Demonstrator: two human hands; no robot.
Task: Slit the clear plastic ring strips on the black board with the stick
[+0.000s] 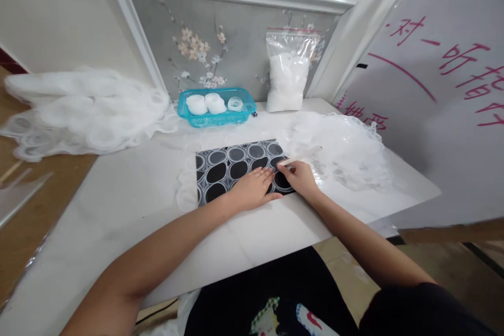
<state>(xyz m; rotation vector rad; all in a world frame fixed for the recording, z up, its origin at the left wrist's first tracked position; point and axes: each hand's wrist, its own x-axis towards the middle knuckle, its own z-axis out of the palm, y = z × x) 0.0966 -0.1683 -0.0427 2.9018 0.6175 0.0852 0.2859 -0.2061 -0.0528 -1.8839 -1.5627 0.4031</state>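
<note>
A black mat [216, 172] lies on the table, with a translucent white sheet of ring shapes [237, 154] over it. The sheet's scalloped edge reaches past the mat's left side. My left hand [254, 189] rests flat on the sheet, fingers stretched out and holding nothing. Just to its right, my right hand [300, 177] pinches a slim pale stick [293, 159], pen-like in shape, close above the mat's right part. Its tip is hidden by the fingers. I cannot make out exactly what the stick is.
A blue plastic tray [216, 119] holding white ring stacks stands at the back. Beside it is a zip bag [288, 76] of white pieces. Translucent ring sheets pile up at the right [350, 149] and far left [82, 110]. A board with red writing [433, 89] stands right.
</note>
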